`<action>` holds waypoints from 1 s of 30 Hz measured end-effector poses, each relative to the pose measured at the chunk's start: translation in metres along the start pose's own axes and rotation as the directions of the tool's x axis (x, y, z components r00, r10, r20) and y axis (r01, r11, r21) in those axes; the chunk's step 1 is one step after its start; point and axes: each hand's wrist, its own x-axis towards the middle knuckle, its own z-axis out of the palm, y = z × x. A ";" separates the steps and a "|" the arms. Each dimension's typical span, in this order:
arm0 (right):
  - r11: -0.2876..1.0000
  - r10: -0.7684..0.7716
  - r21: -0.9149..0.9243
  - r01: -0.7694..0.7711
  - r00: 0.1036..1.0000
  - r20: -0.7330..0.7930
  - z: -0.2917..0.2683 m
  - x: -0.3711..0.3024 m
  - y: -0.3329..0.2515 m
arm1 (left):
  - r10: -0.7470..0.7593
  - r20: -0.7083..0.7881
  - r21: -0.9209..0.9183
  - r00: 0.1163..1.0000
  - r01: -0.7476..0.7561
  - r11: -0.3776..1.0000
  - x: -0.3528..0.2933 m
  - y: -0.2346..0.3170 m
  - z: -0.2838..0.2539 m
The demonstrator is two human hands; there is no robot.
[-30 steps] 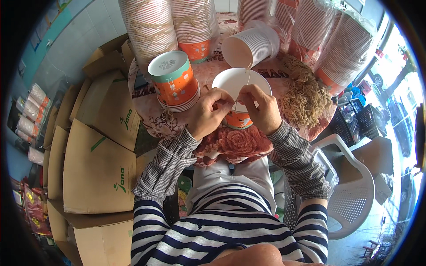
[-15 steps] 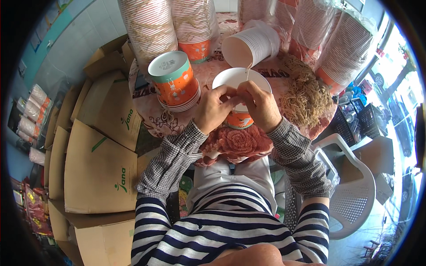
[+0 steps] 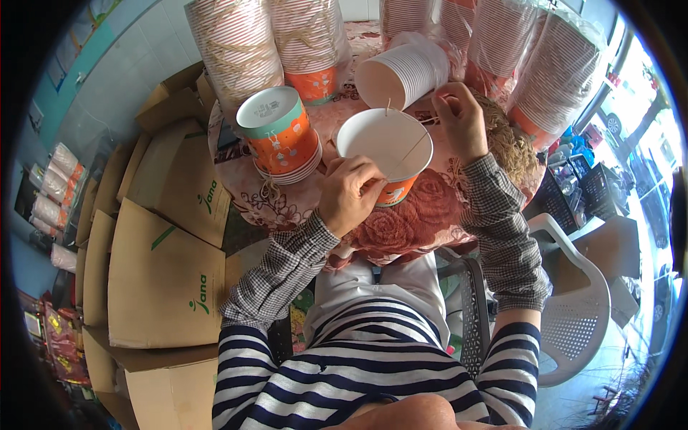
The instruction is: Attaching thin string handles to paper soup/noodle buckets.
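A white-lined orange paper bucket [image 3: 396, 192] stands mouth up at the table's near edge. A thin tan cord [image 3: 416, 148] stretches in a line across its mouth. At the bucket's near left rim, my left hand [image 3: 351, 190] is closed in a pinch where the cord ends; the fingertips partly hide the grip. My right hand [image 3: 460, 122] is raised beyond the right rim, its fingers closed on the cord's other end. A short bit of cord pokes up at the bucket's far rim. Beside my right hand lies a heap of loose tan cords [image 3: 505, 132].
Upside-down orange paper buckets [image 3: 283, 140] are stacked at the left. Behind stand tall bucket stacks [image 3: 233, 50] and a bagged stack lying sideways [image 3: 401, 75]. Cardboard boxes [image 3: 165, 272] line the left; a white plastic chair [image 3: 573, 322] stands right of the flowered tablecloth [image 3: 408, 229].
My hands have parted. The right has moved right and away from me, drawing the cord out straight; the left has come down to the bucket's near rim.
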 end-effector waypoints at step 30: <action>0.633 0.499 0.464 -0.619 0.785 0.368 0.010 -0.099 0.127 | -0.709 -0.354 -0.823 0.610 0.156 0.546 -0.017 -0.109 -0.093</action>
